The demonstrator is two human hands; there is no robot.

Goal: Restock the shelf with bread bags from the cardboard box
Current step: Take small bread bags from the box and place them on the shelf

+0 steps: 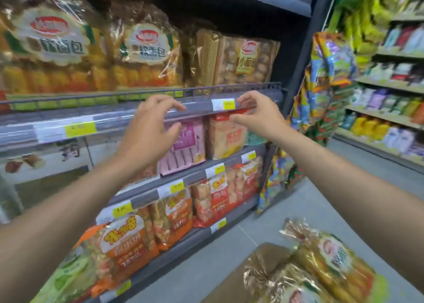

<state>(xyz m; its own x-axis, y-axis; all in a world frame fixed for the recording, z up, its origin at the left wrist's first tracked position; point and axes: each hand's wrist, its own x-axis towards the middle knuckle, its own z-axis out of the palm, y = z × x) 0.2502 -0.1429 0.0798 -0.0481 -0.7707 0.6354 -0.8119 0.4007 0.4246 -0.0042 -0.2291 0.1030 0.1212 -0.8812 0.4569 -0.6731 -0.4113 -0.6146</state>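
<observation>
Left grip (151,128) hovers empty at the shelf rail (199,106); right grip (257,114) perhaps touches it. Bread bags (332,263) lie in the near-right cardboard box (270,254).

Bread bags (146,50) crowd the shelf (199,107) behind a low rail (229,87); dark room above them; aisle floor (344,188) open.

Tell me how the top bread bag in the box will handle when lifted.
The top bread bag in the cardboard box is probably light and floppy: it holds rows of separate pieces, so it may sag if lifted by one end. Its glossy, crinkled film looks slippery; holding the gathered neck may be surer.
</observation>
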